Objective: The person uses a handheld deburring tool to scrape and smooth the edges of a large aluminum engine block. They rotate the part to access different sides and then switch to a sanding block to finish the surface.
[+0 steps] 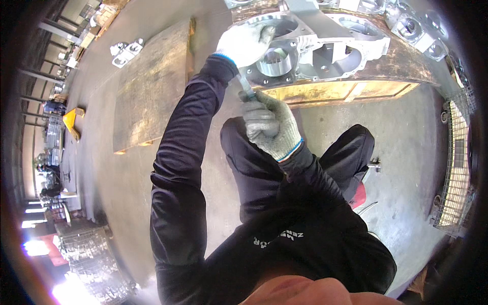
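Note:
A large silver metal casting (317,38) with round bores and bolt holes lies on a wooden surface ahead of me. My left hand (239,44), in a bright white glove, grips the casting's left corner, its thumb reaching over the rim. Glare hides most of its fingers. Lower down, my right hand (269,122), in a grey-palmed knit glove, is closed around a narrow flat metal tool, like a file (245,84). The tool points up toward the casting's left edge, and its far end disappears by my left hand.
The worn wooden crate or pallet (335,93) bears the casting. More silver castings (414,30) stand at the far right. A large wooden board (155,84) lies on the floor to the left, beyond it a small casting (126,52) and a yellow object (73,122). Wire-mesh cage (455,162) at right.

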`<state>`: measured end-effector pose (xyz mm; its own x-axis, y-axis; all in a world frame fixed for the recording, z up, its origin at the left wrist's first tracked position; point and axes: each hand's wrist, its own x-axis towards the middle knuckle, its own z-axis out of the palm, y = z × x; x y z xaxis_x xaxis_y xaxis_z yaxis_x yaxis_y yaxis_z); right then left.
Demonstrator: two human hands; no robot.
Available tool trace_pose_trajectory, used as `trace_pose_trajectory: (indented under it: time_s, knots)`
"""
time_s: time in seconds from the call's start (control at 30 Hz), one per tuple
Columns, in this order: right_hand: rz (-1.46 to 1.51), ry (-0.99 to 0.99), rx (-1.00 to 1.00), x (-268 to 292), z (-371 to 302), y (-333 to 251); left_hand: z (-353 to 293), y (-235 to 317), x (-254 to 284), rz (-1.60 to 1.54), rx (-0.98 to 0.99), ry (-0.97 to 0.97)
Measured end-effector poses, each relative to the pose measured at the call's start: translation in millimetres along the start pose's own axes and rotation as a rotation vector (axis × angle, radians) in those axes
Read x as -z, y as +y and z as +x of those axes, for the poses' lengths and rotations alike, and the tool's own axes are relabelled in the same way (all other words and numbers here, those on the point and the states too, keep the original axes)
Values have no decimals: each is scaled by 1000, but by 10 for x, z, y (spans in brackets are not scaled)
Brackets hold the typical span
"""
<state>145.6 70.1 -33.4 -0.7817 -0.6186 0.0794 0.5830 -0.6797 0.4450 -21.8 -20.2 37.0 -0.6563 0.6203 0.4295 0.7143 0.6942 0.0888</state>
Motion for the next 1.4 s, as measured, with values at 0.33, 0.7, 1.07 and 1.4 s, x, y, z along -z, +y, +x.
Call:
trace_pose_trajectory:
  time_s: [0.33,0.7,1.07,1.4]
  knots:
    - [-958,438,40,-6,-338,-91,134,-316,-30,95,66,-101]
    - [-2216,933,750,-167,-1940,-306,-660,1239,-607,-220,253,911]
    - [-2872,1068,759,-522,-2163,-458,-747,2073,-1539,-1610,774,-259]
    - [-2987,1125,912,-813,-1828,-343,-455,2056,-1457,-1446,702,-234]
